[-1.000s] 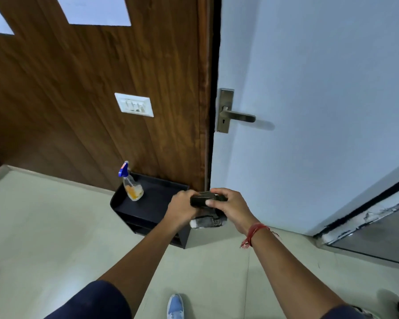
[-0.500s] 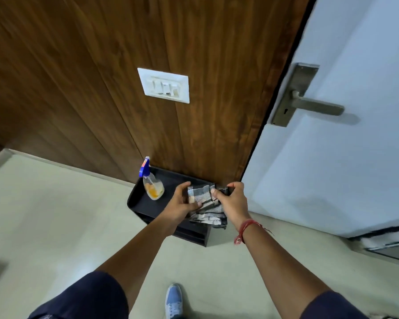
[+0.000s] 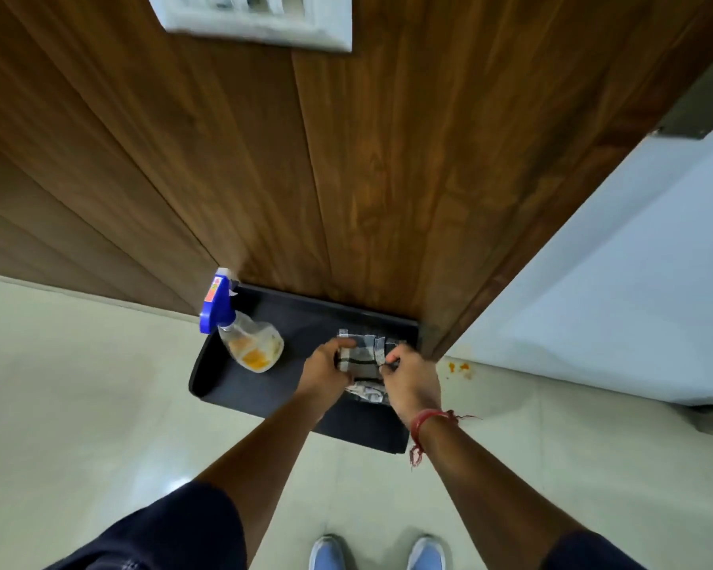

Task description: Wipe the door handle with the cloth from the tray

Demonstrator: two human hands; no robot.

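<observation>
A grey and white checked cloth is held folded over the right part of the black tray. My left hand grips its left edge and my right hand pinches its right edge. The cloth hangs down between the hands, just above the tray floor. Only the lower end of the metal door handle plate shows at the top right corner, on the pale blue door. The lever itself is out of view.
A spray bottle with a blue trigger and orange liquid stands at the tray's left. The tray sits on the tiled floor against a wooden wall panel with a white switch plate. My blue shoes are below.
The camera has tilted down and moved closer to the tray. Both hands have lowered with the cloth over the tray. The door handle has nearly left the view.
</observation>
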